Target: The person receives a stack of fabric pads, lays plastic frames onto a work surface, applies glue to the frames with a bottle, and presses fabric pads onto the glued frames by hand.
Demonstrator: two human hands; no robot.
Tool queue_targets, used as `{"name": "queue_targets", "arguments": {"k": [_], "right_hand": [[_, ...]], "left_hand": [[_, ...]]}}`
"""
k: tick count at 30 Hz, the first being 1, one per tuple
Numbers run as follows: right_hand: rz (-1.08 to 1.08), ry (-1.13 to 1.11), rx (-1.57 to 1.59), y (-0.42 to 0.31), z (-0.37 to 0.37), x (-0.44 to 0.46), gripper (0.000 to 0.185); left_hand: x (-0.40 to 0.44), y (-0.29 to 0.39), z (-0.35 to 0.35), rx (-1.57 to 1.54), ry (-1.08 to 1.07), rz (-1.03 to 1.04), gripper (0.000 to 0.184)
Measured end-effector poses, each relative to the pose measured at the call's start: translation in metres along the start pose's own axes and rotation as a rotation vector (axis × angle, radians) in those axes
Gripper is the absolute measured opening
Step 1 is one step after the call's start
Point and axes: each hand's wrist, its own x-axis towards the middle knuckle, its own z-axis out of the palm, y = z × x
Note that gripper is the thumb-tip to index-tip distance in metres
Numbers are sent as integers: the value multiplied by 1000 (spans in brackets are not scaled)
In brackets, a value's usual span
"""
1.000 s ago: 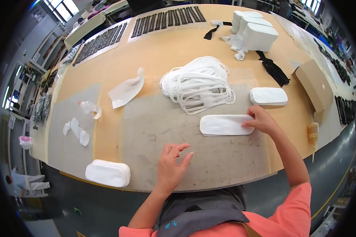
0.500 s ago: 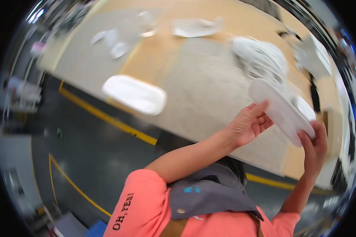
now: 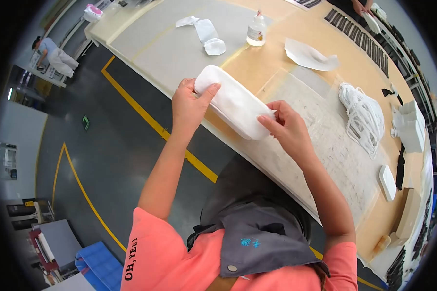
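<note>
The left hand (image 3: 189, 104) is curling around the far-left end of a smooth white oblong bundle (image 3: 234, 102), its thumb lying on the top face and its fingers tucking beneath, while the right hand (image 3: 289, 127) is pinching the opposite end between a bent thumb and fingers, so both hands are standing partly closed on the same thing. The bundle is showing rounded ends, a soft, matte, faintly rumpled surface and a thick edge; it is slanting in front of the wearer, over the table's near edge, and whether it is resting on the tabletop one cannot tell. Beneath and beyond, the tan table (image 3: 281, 29) is bearing a scuffed, grey, translucent mat (image 3: 320, 140). Past the bundle, thin white scraps (image 3: 206, 31) are lying near a clear, round-shouldered bottle (image 3: 256, 33) with a reddish tip, and a pale sheet (image 3: 310, 55) is curling up at one end. Farther right, white looped bands (image 3: 361, 116) are heaping in a stringy tangle, a smooth white oval stack (image 3: 387, 183) is lying near a limp black strip (image 3: 400, 167), and a stiff brown cardboard box (image 3: 407, 213) is sitting near the table's right end.
</note>
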Motion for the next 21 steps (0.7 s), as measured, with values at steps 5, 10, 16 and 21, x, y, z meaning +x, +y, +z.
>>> {"name": "queue_targets", "arguments": {"k": [5, 10, 16, 21], "right_hand": [[-159, 118, -316, 16, 13, 17, 51], [36, -152, -261, -1, 25, 63, 75], [-63, -289, -487, 9, 37, 98, 77], [57, -369, -465, 18, 39, 103, 87]], "left_hand": [[-13, -29, 7, 257, 339, 145, 74], [-46, -47, 41, -774, 288, -180, 95], [-52, -28, 74, -871, 341, -142, 60], [-49, -32, 80, -979, 294, -174, 66]]}}
